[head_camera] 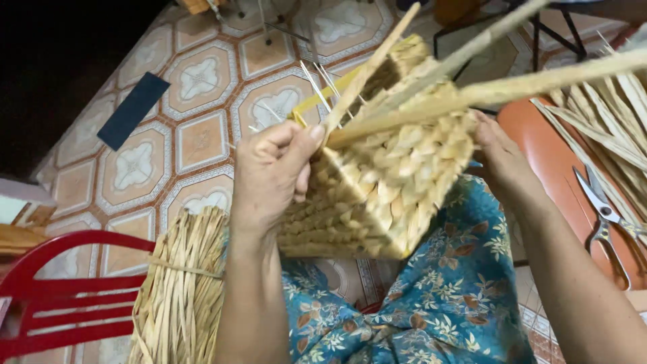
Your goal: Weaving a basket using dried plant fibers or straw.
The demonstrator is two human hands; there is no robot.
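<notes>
The woven basket (377,182), plaited from pale dried straw, is held up over the person's lap, tilted so one corner points down toward the blue floral cloth (445,296) covering the knees. Several loose straw strands (512,84) stick out of its upper edge and run up and to the right, out of the picture.

The left hand (269,172) is at the basket's left side, fingers curled closed, with thumb and forefinger pinching one straw strand where it leaves the weave. The right hand (502,158) presses against the basket's right edge; its fingers go behind the weave (so whether they are curled tight or lie flat cannot be told).

Just below the left forearm a bundle of dried straw (178,290), tied round with a strand, stands beside the lap. Left of it is a red plastic chair (60,296). On the right an orange-brown surface (559,162) carries a pair of metal scissors (606,219), lying open, and more loose straw (623,114) fanned out near them.

Beyond the basket the patterned tile floor (195,135) shows, with a dark flat rectangular piece (133,110) lying on it and a few thin pale sticks (320,84) scattered near the basket's upper edge.
</notes>
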